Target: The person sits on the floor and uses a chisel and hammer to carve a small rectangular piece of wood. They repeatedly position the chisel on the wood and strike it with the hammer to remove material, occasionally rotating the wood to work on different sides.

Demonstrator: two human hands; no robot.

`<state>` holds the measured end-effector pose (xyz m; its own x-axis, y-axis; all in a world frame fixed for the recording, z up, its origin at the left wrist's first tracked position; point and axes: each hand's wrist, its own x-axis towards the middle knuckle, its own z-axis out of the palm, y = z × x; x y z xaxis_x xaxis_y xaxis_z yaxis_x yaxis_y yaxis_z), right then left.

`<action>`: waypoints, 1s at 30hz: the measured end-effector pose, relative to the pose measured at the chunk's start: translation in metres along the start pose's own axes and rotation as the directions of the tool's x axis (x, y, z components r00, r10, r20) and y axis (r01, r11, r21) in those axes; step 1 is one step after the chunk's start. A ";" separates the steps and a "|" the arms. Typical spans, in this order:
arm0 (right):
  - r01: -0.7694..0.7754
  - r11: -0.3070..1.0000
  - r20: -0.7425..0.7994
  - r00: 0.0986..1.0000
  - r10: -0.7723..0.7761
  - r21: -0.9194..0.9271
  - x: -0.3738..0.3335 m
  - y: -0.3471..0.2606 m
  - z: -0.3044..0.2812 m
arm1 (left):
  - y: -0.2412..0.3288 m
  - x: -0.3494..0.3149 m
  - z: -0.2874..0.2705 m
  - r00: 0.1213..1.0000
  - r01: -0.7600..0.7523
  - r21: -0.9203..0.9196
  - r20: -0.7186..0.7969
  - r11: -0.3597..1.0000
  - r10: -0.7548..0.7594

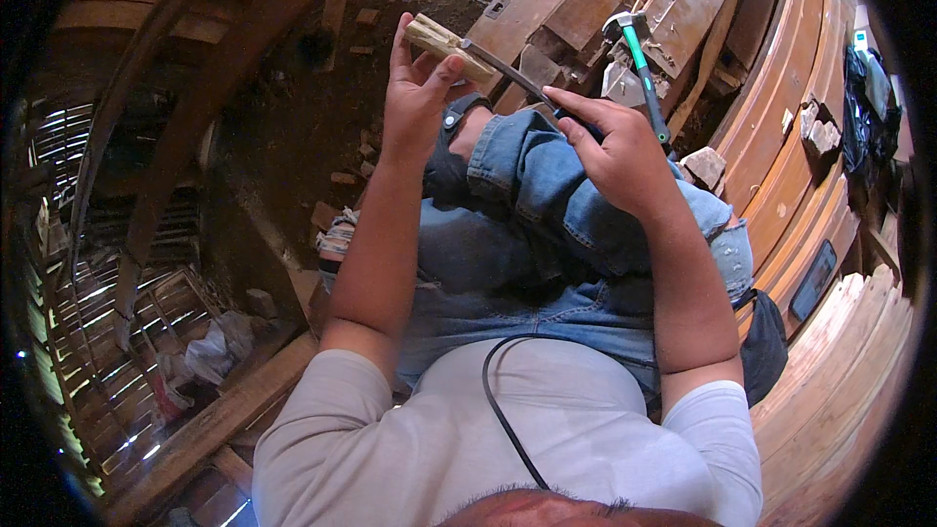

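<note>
Block (439, 41) in left hand (417, 88), apparently against chisel (514, 74)

Woodworking shop: stacked planks (781, 146), hammer (639, 68), wood offcuts (705, 167).

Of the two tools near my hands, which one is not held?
The green-handled hammer; the long-bladed tool is in your right hand.

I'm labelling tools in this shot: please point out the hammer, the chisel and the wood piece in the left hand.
Hammer (644, 74): head view, middle of its handle.
Chisel (512, 73): head view, middle of its blade.
Wood piece (436, 40): head view, its broad face.
</note>
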<state>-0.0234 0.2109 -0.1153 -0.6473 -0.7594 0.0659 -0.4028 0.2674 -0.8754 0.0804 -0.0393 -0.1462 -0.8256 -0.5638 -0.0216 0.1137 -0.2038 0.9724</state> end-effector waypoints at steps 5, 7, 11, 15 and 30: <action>-0.048 0.997 0.064 0.997 0.044 0.061 0.001 0.001 0.002 | -0.009 0.004 -0.004 0.998 0.064 -0.145 -0.011 0.987 -0.066; 0.021 0.999 0.070 0.997 -0.025 0.050 0.000 0.003 0.008 | -0.010 0.002 -0.002 0.998 0.056 -0.246 -0.014 0.968 -0.062; 0.050 0.998 0.043 0.998 -0.051 0.030 -0.004 0.002 0.031 | -0.008 0.002 0.004 0.988 0.067 -0.443 -0.096 0.894 -0.121; 0.048 0.997 0.067 0.996 -0.052 0.067 -0.007 -0.007 0.042 | -0.002 0.001 0.009 0.974 0.100 -0.504 -0.129 0.858 -0.189; 0.037 0.992 0.019 0.999 -0.040 0.118 -0.016 -0.012 0.070 | -0.007 -0.004 0.026 0.917 -0.058 -0.365 -0.387 0.929 -0.096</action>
<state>0.0367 0.1783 -0.1389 -0.6186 -0.7804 0.0915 -0.3470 0.1669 -0.9229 0.0681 -0.0148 -0.1469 -0.5537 -0.8076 -0.2027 0.3553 -0.4493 0.8197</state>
